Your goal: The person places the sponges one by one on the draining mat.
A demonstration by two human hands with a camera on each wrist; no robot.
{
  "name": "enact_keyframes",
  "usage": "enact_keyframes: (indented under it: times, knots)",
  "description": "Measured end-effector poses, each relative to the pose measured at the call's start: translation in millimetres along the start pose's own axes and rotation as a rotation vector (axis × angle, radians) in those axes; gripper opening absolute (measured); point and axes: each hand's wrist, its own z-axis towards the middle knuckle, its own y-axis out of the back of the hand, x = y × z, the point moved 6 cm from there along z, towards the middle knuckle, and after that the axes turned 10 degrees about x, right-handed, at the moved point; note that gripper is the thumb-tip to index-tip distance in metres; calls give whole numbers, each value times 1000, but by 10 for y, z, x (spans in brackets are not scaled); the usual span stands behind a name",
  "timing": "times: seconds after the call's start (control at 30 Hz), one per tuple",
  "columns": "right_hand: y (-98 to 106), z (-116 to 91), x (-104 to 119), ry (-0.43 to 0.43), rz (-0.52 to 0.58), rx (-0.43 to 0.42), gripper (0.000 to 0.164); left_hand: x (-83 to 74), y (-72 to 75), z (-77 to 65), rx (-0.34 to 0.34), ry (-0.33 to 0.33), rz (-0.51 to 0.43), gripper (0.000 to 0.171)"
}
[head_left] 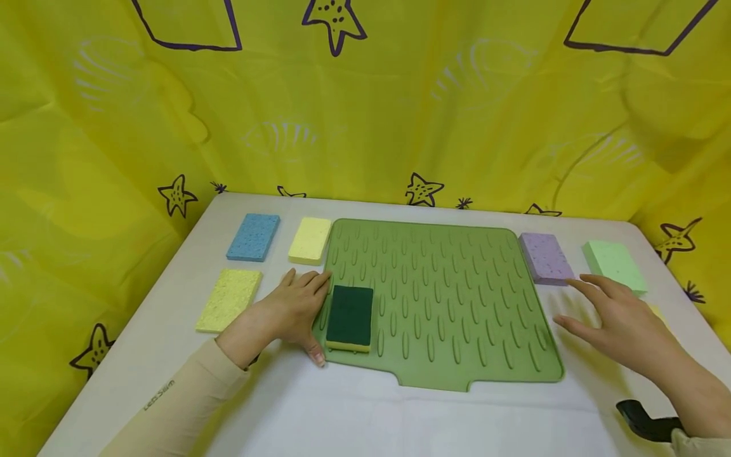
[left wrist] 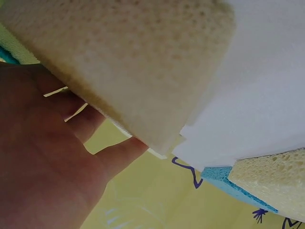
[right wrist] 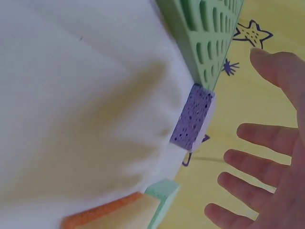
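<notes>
- Green and ribbed, the mat (head_left: 434,289) lies flat on the white-covered desk (head_left: 342,416) in the head view. The left hand (head_left: 294,311) is at its left edge, thumb stretched apart from the fingers; whether it touches the mat cannot be told.
- Also in the head view, the dark-green-topped sponge (head_left: 350,316) rests on the mat's near left corner, just right of the left hand, its long axis running from the mat's near side to its far side.
- Beyond the mat's right edge, the right hand (head_left: 617,324) has its fingers spread, holding nothing. Nearest it is the purple sponge (head_left: 545,259), just beside the mat's far right corner, ahead of the fingertips and to their left, long axis roughly along the mat's edge. The key relation, I judge, is this short way from right hand to purple sponge; the left hand is well apart.
- Close up in the left wrist view, a pale porous sponge (left wrist: 143,57) hides the left hand's fingertips; whether they pinch it cannot be told.
- From the right wrist view, the purple sponge appears at the mat's corner, clear of the splayed right hand.
</notes>
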Motion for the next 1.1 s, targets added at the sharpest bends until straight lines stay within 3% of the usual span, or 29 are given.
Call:
enact_keyframes:
  times: [0.43,0.73,0.97,1.1]
  knots:
    - [-44,-78,-315,-72,-90,109,84,12,-14,-16,3,-1,-7,145]
    - [-200,-213,-648,-251,-112,322,99,7,-18,2,-8,-2,-1,145]
    - [-252,-247,-708,-231,-75,345,99,-6,-21,21,9,-1,4,146]
    - [-269,-239,-696,-178,-23,328,94,4,-17,14,17,9,3,146]
